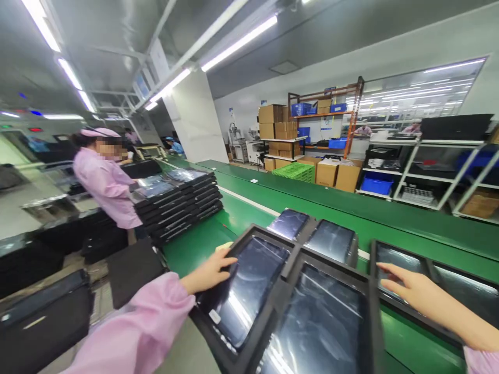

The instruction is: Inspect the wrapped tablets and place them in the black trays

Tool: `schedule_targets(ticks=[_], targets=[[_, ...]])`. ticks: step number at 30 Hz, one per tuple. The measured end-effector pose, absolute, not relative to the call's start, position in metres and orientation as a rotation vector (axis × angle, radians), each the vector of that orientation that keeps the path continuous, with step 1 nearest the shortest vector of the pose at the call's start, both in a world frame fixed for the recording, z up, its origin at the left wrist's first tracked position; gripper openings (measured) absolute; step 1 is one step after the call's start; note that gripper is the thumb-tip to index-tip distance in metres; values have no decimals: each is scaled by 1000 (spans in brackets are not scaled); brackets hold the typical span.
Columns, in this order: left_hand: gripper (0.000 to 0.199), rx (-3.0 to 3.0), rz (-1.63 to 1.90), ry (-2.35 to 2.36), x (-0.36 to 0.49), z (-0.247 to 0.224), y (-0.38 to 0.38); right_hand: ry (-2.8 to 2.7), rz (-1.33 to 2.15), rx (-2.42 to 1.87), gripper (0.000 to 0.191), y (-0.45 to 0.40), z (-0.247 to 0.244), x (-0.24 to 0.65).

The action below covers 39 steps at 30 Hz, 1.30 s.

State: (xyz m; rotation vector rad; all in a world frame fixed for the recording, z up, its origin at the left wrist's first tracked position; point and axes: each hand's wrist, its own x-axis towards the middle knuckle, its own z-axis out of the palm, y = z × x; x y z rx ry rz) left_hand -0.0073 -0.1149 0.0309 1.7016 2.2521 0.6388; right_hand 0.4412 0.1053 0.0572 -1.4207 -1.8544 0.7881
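Observation:
A black tray lies before me with tablet-like dark glossy panels in its compartments. My left hand is over the tray's left rim, its thumb and forefinger apart near the edge of the left panel. Whether the fingertips touch the panel or the rim, I cannot tell. A small pale yellow thing shows just behind that hand. On the right, my right hand reaches over a second black tray, fingers stretched out above its left panel. Nothing shows in its grasp.
The trays are on a green conveyor bench with a raised far ledge. At the left, a co-worker in pink stands by a tall stack of black trays. Black foam-like blocks sit left of my arm. Shelves line the back.

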Motion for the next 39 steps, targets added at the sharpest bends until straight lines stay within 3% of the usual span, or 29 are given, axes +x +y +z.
schedule_targets(ticks=[3, 8, 12, 18, 24, 27, 29, 32, 35, 39], targets=[[53, 1961, 409, 2074, -27, 21, -115, -2301, 738, -1208, 33, 90, 45, 380], [48, 2042, 456, 1904, -56, 5, -103, -2668, 249, -903, 33, 64, 27, 273], [39, 1963, 582, 1825, -61, -6, -92, -2647, -76, -1130, 24, 46, 19, 215], [22, 1962, 694, 1796, -69, -15, -81, -2514, -109, -1443, 20, 42, 13, 186], [70, 1833, 740, 1737, -76, -35, -76, -2366, -94, -1508, 17, 31, 22, 176], [82, 1831, 794, 1729, -80, -40, -78, -2514, -35, -1078, 19, -16, 25, 174], [69, 1917, 855, 1663, -83, -39, -83, -2695, 178, -617, 23, -58, 27, 178], [27, 2150, 871, 1324, -91, -29, -94, -2694, 255, -581, 23, -104, 34, 194], [31, 2164, 831, 1086, -102, -20, -100, -2622, 267, -743, 27, -116, 43, 216], [19, 1939, 887, 1281, -108, -25, -82, -2662, 171, -608, 25, -112, 36, 227]])
